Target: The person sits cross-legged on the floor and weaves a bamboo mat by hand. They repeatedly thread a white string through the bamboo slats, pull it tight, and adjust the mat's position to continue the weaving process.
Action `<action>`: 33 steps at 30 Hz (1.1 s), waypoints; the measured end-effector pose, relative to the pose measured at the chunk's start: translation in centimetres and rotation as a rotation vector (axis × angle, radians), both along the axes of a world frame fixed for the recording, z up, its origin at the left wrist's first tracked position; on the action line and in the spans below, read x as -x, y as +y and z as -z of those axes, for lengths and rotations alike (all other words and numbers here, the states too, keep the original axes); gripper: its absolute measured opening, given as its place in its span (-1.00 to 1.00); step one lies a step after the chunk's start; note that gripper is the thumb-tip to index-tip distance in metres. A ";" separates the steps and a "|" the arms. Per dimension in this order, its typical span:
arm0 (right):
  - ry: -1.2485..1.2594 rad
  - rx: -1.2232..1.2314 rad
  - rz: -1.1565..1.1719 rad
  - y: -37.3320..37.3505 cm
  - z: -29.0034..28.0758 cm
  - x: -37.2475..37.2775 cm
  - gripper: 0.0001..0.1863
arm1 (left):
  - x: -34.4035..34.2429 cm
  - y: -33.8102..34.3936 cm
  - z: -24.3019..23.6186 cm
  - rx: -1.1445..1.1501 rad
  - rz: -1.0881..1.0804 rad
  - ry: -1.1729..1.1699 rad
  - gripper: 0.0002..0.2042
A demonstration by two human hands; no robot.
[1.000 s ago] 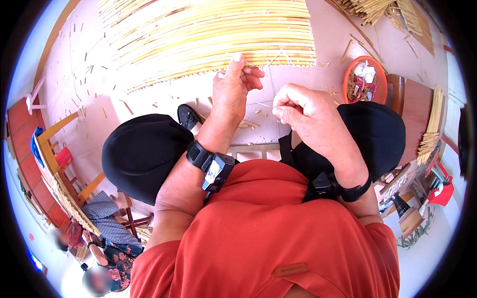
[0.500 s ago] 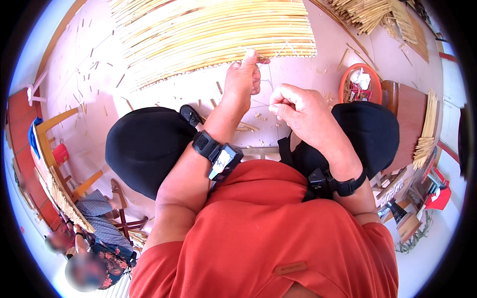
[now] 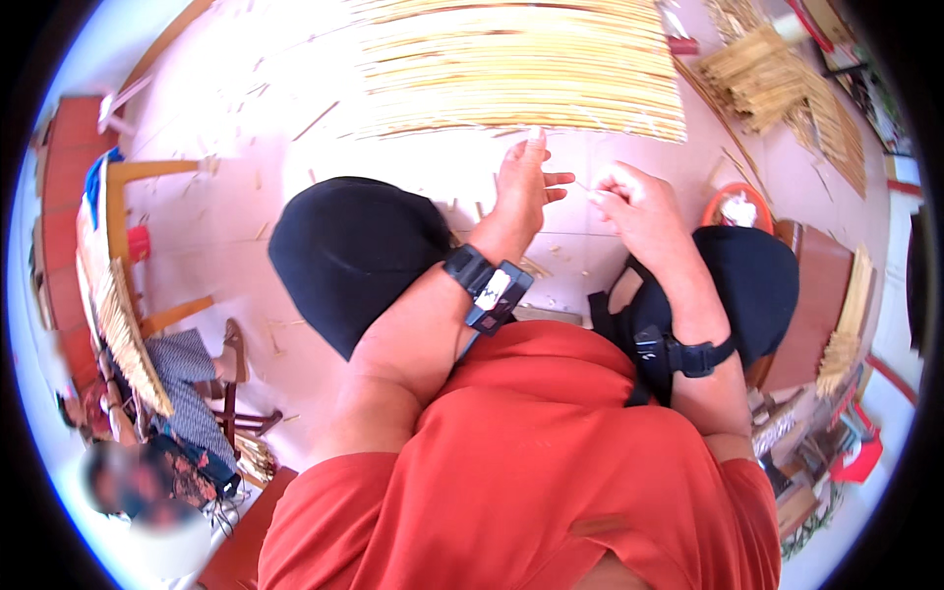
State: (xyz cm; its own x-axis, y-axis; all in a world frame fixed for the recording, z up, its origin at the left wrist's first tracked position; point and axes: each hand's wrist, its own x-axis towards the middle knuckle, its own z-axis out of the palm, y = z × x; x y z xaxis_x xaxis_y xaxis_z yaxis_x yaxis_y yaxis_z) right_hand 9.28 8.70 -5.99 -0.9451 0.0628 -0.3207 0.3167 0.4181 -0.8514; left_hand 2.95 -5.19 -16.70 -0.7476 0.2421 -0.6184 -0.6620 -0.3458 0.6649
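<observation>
A mat of pale yellow reed-like stalks point(image 3: 521, 79), laid side by side, spans the top of the view in front of me. My left hand point(image 3: 521, 187) is just below its near edge, thumb raised at that edge and fingers spread apart. Close by on the right, my right hand point(image 3: 637, 205) has thumb and forefinger pinched together. A faint thin thread point(image 3: 582, 185) seems to run from this pinch toward the left fingertips; blur hides its full course.
An orange-red basin point(image 3: 716, 205) with white scraps stands beyond my right knee. Loose stalk bundles point(image 3: 762, 74) lie at the far right, more stalks point(image 3: 846, 320) on a brown surface. Cut bits litter the tiled floor. Another person point(image 3: 187, 369) sits at left by a wooden frame point(image 3: 120, 211).
The view has swung, so everything sits shifted to the right. My left fingers, closer together at the mat's edge before, have spread. The right hand stays pinched beside them.
</observation>
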 end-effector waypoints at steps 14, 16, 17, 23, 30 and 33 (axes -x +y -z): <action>0.064 -0.301 -0.349 -5.1 0.5 1.0 -0.86 | 3.3 -10.4 -0.1 -0.269 -0.453 0.168 -0.53; 0.048 -0.290 -0.378 -5.8 0.1 1.2 -0.86 | 3.7 -10.5 -0.5 -0.304 -0.414 0.242 -0.50; 0.039 -0.284 -0.391 -6.2 0.0 1.3 -0.86 | 3.9 -10.5 -0.9 -0.324 -0.441 0.226 -0.51; 0.051 -0.305 -0.431 -7.4 0.1 2.2 -0.88 | 5.3 -11.3 -1.2 -0.290 -0.486 0.162 -0.59; 0.057 -0.314 -0.445 -8.1 0.4 3.0 -0.88 | 5.4 -11.5 -1.1 -0.281 -0.513 0.162 -0.71; 0.038 -0.343 -0.483 -8.2 0.9 3.0 -0.89 | 4.9 -10.7 -1.2 -0.310 -0.563 0.153 -0.70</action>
